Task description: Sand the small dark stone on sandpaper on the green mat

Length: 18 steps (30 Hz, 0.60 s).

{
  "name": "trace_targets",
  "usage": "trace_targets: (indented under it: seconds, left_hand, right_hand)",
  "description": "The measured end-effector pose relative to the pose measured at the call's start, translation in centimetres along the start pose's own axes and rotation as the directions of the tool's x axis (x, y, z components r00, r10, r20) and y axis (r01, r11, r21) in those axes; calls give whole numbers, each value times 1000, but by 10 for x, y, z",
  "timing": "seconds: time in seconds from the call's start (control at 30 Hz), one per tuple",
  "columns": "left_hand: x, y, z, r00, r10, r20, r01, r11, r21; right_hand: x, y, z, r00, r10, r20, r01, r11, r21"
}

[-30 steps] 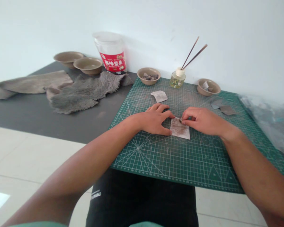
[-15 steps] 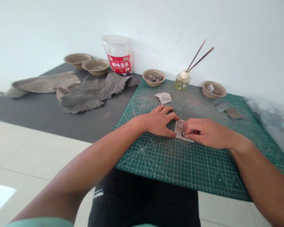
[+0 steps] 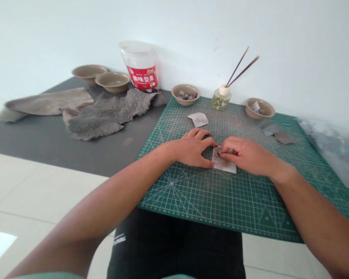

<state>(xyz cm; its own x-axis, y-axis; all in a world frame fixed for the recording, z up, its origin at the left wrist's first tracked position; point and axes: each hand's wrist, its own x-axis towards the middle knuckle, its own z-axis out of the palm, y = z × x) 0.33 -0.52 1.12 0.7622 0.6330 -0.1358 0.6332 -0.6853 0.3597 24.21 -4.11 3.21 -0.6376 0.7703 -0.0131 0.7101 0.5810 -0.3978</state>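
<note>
The small square whitish sheet with brown smears (image 3: pixel 227 166) lies flat on the green cutting mat with white grid lines (image 3: pixel 209 201), in front of the person. The left hand (image 3: pixel 193 149) is at its 9 o'clock side, with thumb and forefinger spread wide; their tips touch the left edge of the sheet. The right hand (image 3: pixel 247 155) comes from 3 o'clock with its fingers closed narrowly in a pinch, and it holds a small dark piece (image 3: pixel 220 152) on the upper part of the sheet; the material of this piece I cannot tell. Counting from the sheet, a curled off-white scrap (image 3: pixel 198 119) and a tan round bowl with small dark lumps (image 3: pixel 186 103) are at 11 o'clock. A clear glass bottle with two brown sticks (image 3: pixel 220 101) stands at 12 o'clock, and a tan round bowl with pale pieces (image 3: pixel 257 115) at 1 o'clock. The flat grey-brown scrap (image 3: pixel 284 138) lies at 2 o'clock. Toward 10 o'clock, a grey furry hide (image 3: pixel 101 118) rests on the dark grey tabletop (image 3: pixel 104 157).
</note>
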Motion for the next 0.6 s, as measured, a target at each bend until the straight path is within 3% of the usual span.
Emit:
trace_targets:
  seconds: [0.1,0.2,0.37,0.5,0.6]
  left_hand:
    - [0,1,0,1000,-19,15,19,1000,-6]
    - [0,1,-1,1000,-8,24,8,1000,-9]
    - [0,0,0,1000,-3,-1,3,1000,8]
    - [0,0,0,1000,-5,10,5,1000,1]
    - [0,0,0,1000,8,6,-8,1000,1]
  right_hand:
    - [-2,2,-2,998,29,61,-29,1000,0]
    - [-2,-1,-1,991,-52,126,42,996,79]
    - [-1,5,-2,999,27,-31,-27,1000,-3]
    - [-4,4,-7,985,-48,168,31,994,106]
    - [-2,0,-3,991,-75,109,62,991,121]
